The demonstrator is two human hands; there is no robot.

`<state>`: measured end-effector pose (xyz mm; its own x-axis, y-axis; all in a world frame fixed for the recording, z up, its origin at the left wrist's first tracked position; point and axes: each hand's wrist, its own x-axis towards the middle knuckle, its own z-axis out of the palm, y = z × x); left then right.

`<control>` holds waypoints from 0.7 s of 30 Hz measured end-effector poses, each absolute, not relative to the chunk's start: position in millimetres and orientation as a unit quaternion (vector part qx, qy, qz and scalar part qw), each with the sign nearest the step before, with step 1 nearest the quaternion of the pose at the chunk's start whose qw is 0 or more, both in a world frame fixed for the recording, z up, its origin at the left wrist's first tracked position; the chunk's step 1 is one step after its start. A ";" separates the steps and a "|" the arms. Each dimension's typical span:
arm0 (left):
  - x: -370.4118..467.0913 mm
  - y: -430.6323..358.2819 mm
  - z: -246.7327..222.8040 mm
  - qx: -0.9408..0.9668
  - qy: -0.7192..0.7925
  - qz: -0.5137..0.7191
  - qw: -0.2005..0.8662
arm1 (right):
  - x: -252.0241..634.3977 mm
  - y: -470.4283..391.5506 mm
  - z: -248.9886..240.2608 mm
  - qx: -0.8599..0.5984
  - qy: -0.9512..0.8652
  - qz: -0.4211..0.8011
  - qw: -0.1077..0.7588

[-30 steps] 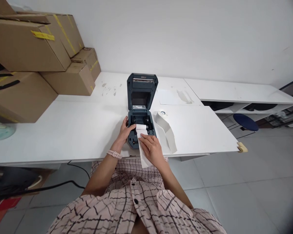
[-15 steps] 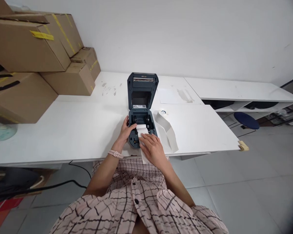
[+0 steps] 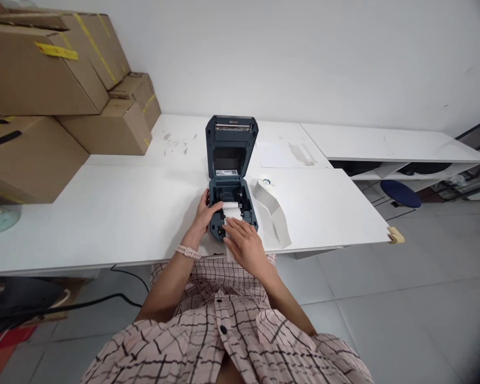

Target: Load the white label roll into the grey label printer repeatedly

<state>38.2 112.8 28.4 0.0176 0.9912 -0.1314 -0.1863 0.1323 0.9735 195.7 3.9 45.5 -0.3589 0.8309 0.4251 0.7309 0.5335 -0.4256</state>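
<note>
A dark label printer point(image 3: 214, 224) stands on the white table with its lid point(image 3: 229, 140) raised. Inside it is a white label roll point(image 3: 232, 209), and a paper strip point(image 3: 230, 256) runs from it past the table's front edge. My left hand point(image 3: 204, 213) grips the printer's left side, its thumb reaching over the rim to the roll. Flat across the paper at the printer's front lies my right hand point(image 3: 246, 242), fingers stretched out and partly hiding the strip. To the printer's right rests a curled strip of pale paper point(image 3: 275, 212) beside a small roll core point(image 3: 266, 182).
Stacked cardboard boxes point(image 3: 36, 74) fill the table's left end. A white sheet point(image 3: 272, 154) lies behind the printer to the right. Further right are a lower shelf unit point(image 3: 400, 144) and a blue stool point(image 3: 400, 193). Black cables point(image 3: 104, 300) hang below the table at left.
My right hand has shifted slightly to the left on the paper, and the hanging strip end has moved left with it. My left hand keeps its hold. The view has shifted slightly.
</note>
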 end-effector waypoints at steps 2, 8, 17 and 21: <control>37.9 114.1 29.6 0.417 0.481 0.507 0.581 | 195.0 5.1 44.4 -0.477 -0.818 0.094 0.308; 41.1 99.0 38.9 0.412 0.499 0.490 0.584 | 207.0 6.1 53.0 -0.463 -0.805 0.175 0.326; 47.4 14.5 28.7 0.448 0.545 0.445 0.552 | 250.5 186.0 145.9 -0.436 -0.631 0.259 0.586; 46.7 9.0 25.7 0.445 0.535 0.444 0.564 | 249.0 220.5 165.2 -0.412 -0.657 0.286 0.563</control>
